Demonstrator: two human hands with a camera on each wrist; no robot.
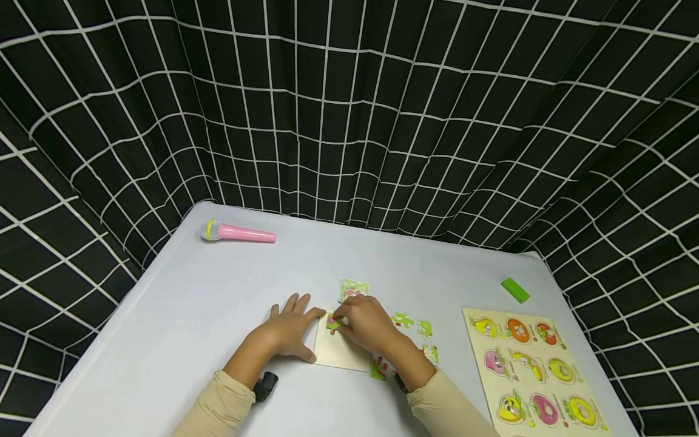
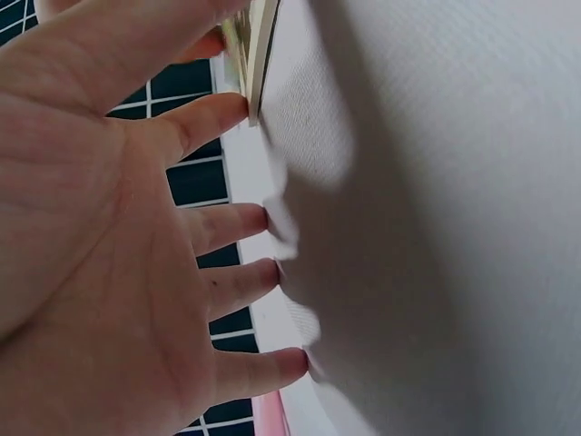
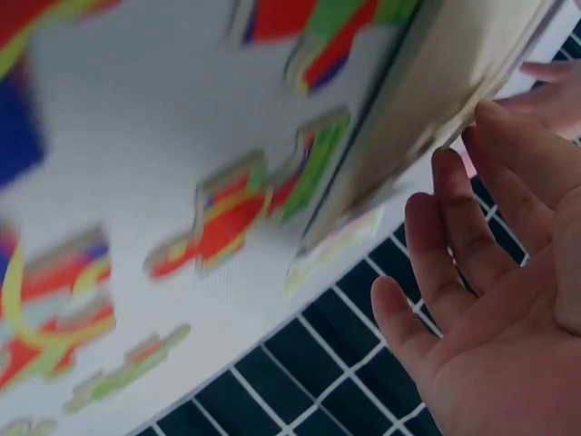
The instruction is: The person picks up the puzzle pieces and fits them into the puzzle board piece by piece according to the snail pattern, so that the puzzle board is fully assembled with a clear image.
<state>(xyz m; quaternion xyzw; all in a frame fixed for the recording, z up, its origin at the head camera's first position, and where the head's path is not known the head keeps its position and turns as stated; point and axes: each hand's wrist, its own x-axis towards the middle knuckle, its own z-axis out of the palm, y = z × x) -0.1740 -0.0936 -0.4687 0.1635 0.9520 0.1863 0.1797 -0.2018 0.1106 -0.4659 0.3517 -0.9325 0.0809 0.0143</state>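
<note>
A pale wooden puzzle board [image 1: 341, 358] lies flat at the middle front of the table. My left hand [image 1: 284, 334] rests at its left side with fingers spread and straight; in the left wrist view, a fingertip touches the board's edge [image 2: 263, 59]. Over the board's upper left corner, my right hand [image 1: 368, 321] pinches a small green and pink jigsaw piece [image 1: 331, 323] between thumb and fingers. The right wrist view shows thumb and fingertips meeting low at the board's far end, and the piece is mostly hidden there.
Loose jigsaw pieces [image 1: 425, 329] lie to the board's right, partly behind the right forearm. A picture card [image 1: 352, 288] sits just beyond the board. Farther out are a pink toy microphone [image 1: 246, 233], a green block [image 1: 515, 290] and a fruit puzzle board [image 1: 510, 350]. Gridded black curtains surround the table.
</note>
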